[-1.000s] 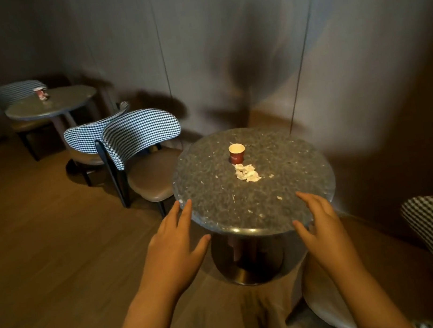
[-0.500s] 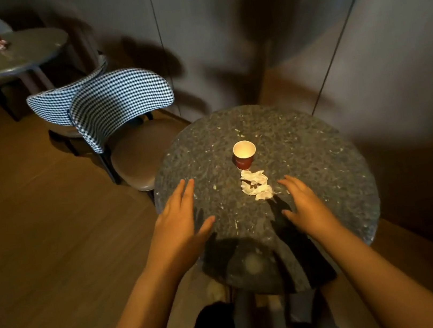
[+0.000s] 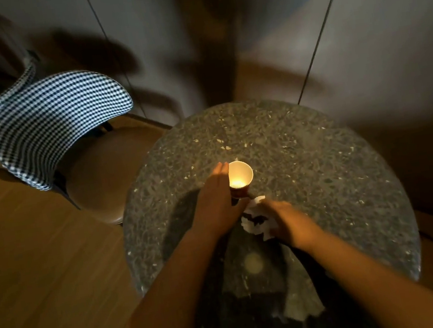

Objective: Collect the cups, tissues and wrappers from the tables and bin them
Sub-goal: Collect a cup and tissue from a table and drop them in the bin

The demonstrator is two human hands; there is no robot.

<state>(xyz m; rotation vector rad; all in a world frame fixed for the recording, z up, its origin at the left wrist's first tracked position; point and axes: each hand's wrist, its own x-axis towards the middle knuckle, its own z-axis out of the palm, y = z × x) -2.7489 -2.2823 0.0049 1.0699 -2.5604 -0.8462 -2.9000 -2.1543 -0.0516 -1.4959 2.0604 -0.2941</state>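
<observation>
On the round speckled surface (image 3: 322, 165) a small paper cup (image 3: 240, 177) stands upright near the middle, with crumpled white tissues (image 3: 255, 221) lying just near of it. The left hand (image 3: 215, 203) lies against the cup's left side, fingers reaching along it, though whether that grip has closed on the cup I cannot tell; the right hand (image 3: 288, 222) rests on the tissues, its grip blurred and likewise unclear. A checked chair (image 3: 56, 117) stands at the far left
</observation>
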